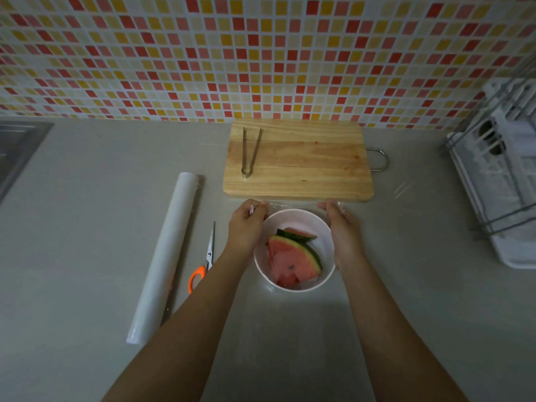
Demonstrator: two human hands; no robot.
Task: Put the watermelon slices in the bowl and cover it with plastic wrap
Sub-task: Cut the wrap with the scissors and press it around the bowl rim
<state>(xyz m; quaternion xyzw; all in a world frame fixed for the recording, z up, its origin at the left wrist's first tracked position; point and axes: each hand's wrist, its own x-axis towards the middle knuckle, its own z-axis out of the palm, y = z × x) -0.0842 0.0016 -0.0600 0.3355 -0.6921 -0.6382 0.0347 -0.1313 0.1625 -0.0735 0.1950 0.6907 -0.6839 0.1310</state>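
A white bowl (293, 217) stands on the grey counter just in front of the cutting board. Two watermelon slices (293, 259) lie inside it, red flesh up, green rind to the right. A clear sheet of plastic wrap (293, 205) stretches over the bowl's far rim between my hands. My left hand (248, 224) pinches the sheet's left end at the bowl's left side. My right hand (340, 224) holds the sheet's right end at the bowl's right side. The plastic wrap roll (164, 256) lies on the counter to the left.
Orange-handled scissors (204, 262) lie between the roll and the bowl. A wooden cutting board (304, 163) with metal tongs (251, 152) sits behind the bowl. A white dish rack (499, 169) stands at the right, a sink edge (17, 146) at the far left.
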